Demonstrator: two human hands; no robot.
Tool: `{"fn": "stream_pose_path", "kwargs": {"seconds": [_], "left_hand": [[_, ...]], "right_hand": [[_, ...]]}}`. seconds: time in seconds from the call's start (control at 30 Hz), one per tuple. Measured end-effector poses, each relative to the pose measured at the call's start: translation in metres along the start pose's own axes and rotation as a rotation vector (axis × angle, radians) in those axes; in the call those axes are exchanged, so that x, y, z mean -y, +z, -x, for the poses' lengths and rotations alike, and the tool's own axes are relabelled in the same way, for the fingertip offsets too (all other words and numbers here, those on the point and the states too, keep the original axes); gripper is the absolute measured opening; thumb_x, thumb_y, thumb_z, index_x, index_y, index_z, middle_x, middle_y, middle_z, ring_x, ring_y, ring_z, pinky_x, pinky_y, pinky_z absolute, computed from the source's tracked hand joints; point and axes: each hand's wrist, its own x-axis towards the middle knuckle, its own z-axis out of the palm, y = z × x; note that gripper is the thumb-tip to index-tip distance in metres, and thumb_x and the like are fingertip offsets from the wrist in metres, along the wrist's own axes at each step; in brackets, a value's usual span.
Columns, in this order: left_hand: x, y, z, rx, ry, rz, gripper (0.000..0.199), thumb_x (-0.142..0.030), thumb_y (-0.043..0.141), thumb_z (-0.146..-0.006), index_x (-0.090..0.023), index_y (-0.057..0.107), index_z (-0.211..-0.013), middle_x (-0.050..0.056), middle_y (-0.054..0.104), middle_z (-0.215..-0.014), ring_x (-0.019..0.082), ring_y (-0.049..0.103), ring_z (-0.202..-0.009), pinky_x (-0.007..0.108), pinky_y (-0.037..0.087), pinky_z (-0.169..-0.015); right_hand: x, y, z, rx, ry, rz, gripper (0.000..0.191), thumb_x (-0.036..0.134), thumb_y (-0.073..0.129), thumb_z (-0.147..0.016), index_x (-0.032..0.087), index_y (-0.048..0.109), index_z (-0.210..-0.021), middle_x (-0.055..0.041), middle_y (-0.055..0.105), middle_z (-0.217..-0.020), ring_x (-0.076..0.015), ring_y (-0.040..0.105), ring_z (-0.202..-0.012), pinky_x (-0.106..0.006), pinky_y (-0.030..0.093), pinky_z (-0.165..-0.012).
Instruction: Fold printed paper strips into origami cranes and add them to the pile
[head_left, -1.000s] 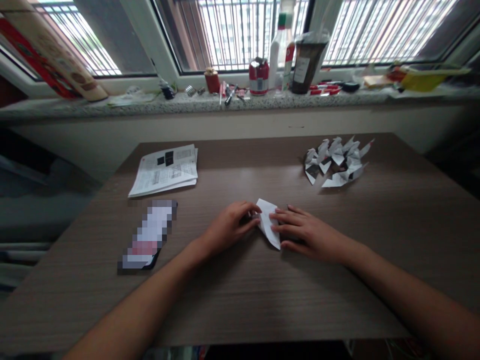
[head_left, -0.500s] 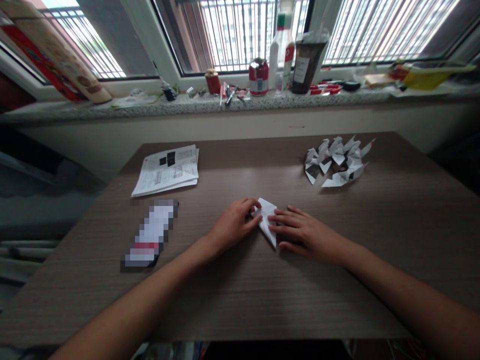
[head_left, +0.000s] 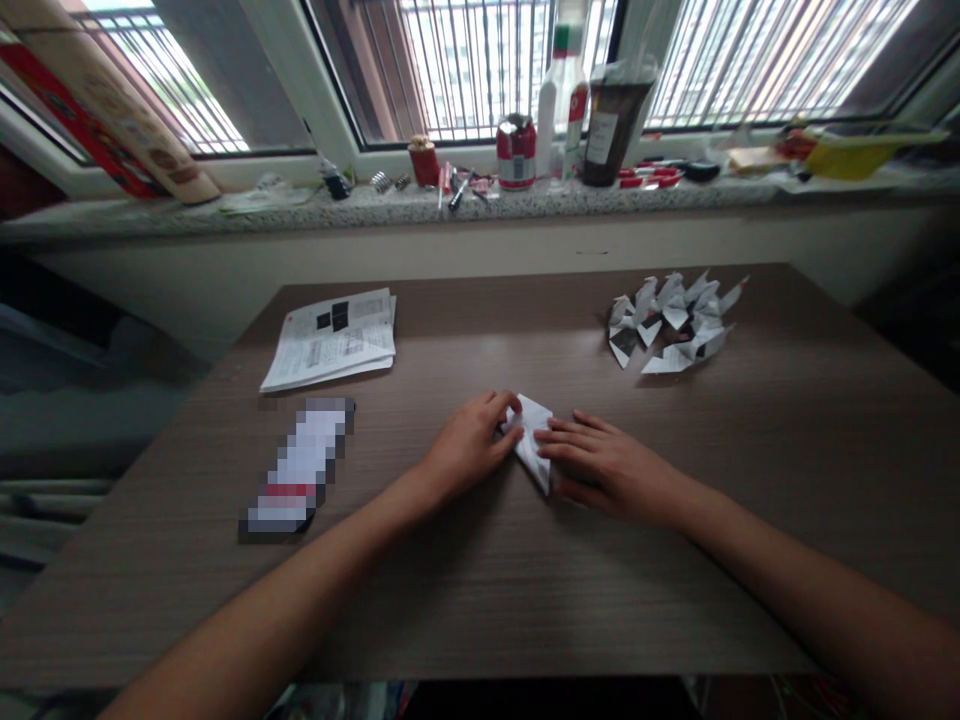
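Note:
A small white folded paper [head_left: 532, 442] lies on the brown wooden table [head_left: 480, 590], pointed toward me. My left hand [head_left: 469, 448] pinches its left edge with curled fingers. My right hand [head_left: 600, 466] lies flat with its fingertips pressing the paper's right side. Part of the paper is hidden under both hands.
A heap of several folded paper pieces [head_left: 671, 322] sits at the back right. A stack of printed sheets [head_left: 331, 339] lies at the back left, and a blurred dark phone-like object [head_left: 298, 468] is in front of it. Bottles, a can [head_left: 517, 152] and small items line the windowsill.
Both hands have drawn slightly closer together over the paper, and the visible part of the paper has become narrower. Nothing else on the table has moved.

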Motion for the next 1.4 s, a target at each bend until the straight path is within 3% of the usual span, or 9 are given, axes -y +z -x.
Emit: {"fn": "stream_pose_path", "kwargs": {"seconds": [0.37, 0.53, 0.63, 0.73, 0.87, 1.0, 1.27, 1.4], "left_hand": [[0.002, 0.004, -0.001, -0.033, 0.026, -0.05, 0.015, -0.023, 0.062, -0.096, -0.022, 0.063, -0.112, 0.005, 0.064, -0.097, 0.022, 0.062, -0.086, 0.035, 0.051, -0.081], [0.001, 0.006, 0.002, -0.07, 0.03, -0.097, 0.016, -0.026, 0.064, -0.098, -0.022, 0.063, -0.114, 0.006, 0.062, -0.106, 0.021, 0.064, -0.089, 0.035, 0.053, -0.082], [-0.002, 0.001, 0.007, -0.1, 0.13, -0.212, 0.013, -0.026, 0.065, -0.099, -0.022, 0.065, -0.112, 0.008, 0.064, -0.115, 0.025, 0.063, -0.102, 0.04, 0.053, -0.09], [-0.006, -0.006, 0.018, -0.031, 0.314, -0.316, 0.016, -0.024, 0.06, -0.103, -0.022, 0.066, -0.118, 0.011, 0.064, -0.128, 0.028, 0.061, -0.116, 0.045, 0.053, -0.098], [-0.006, -0.012, 0.036, 0.061, 0.4, -0.36, 0.025, -0.031, 0.058, -0.105, -0.02, 0.064, -0.127, 0.012, 0.067, -0.131, 0.031, 0.063, -0.12, 0.049, 0.054, -0.1], [-0.001, -0.011, 0.045, 0.107, 0.392, -0.319, 0.04, -0.035, 0.06, -0.104, -0.02, 0.057, -0.14, 0.015, 0.06, -0.146, 0.033, 0.058, -0.133, 0.052, 0.052, -0.107], [-0.001, -0.01, 0.049, 0.138, 0.375, -0.3, 0.051, -0.045, 0.056, -0.105, -0.024, 0.05, -0.151, 0.015, 0.054, -0.154, 0.035, 0.05, -0.143, 0.055, 0.046, -0.114], [-0.003, -0.01, 0.052, 0.157, 0.365, -0.302, 0.054, -0.048, 0.055, -0.105, -0.026, 0.048, -0.154, 0.014, 0.049, -0.158, 0.034, 0.046, -0.147, 0.055, 0.043, -0.117]], "right_hand": [[-0.002, 0.003, 0.001, -0.014, -0.034, 0.033, 0.051, 0.037, 0.065, -0.101, 0.035, 0.054, -0.151, -0.0062, 0.056, -0.156, -0.0283, 0.05, -0.145, -0.059, 0.037, -0.122], [-0.001, 0.003, 0.001, -0.003, -0.036, 0.053, 0.05, 0.038, 0.065, -0.101, 0.035, 0.055, -0.15, -0.0063, 0.054, -0.157, -0.0286, 0.049, -0.146, -0.059, 0.036, -0.122], [0.0, 0.002, 0.001, 0.011, -0.037, 0.059, 0.05, 0.039, 0.063, -0.102, 0.032, 0.055, -0.151, -0.0082, 0.054, -0.157, -0.0301, 0.049, -0.146, -0.06, 0.036, -0.121], [0.001, 0.002, 0.001, -0.007, -0.034, 0.04, 0.051, 0.038, 0.065, -0.101, 0.032, 0.054, -0.151, -0.0086, 0.056, -0.155, -0.0299, 0.051, -0.144, -0.06, 0.036, -0.121], [0.002, -0.001, 0.001, -0.013, -0.032, 0.037, 0.052, 0.038, 0.066, -0.1, 0.032, 0.055, -0.15, -0.0088, 0.057, -0.154, -0.0302, 0.054, -0.142, -0.059, 0.038, -0.12], [0.003, -0.004, 0.0, 0.01, -0.022, 0.056, 0.048, 0.04, 0.061, -0.103, 0.031, 0.055, -0.15, -0.0077, 0.057, -0.154, -0.0296, 0.054, -0.141, -0.058, 0.04, -0.118], [-0.001, 0.002, -0.009, -0.058, 0.132, 0.031, 0.051, 0.038, 0.054, -0.105, 0.026, 0.048, -0.155, -0.0119, 0.062, -0.147, -0.0302, 0.06, -0.13, -0.052, 0.049, -0.107], [0.001, 0.002, -0.017, -0.03, 0.129, 0.082, 0.045, 0.038, 0.051, -0.107, 0.023, 0.055, -0.149, -0.0132, 0.062, -0.144, -0.0312, 0.058, -0.13, -0.053, 0.048, -0.107]]}}
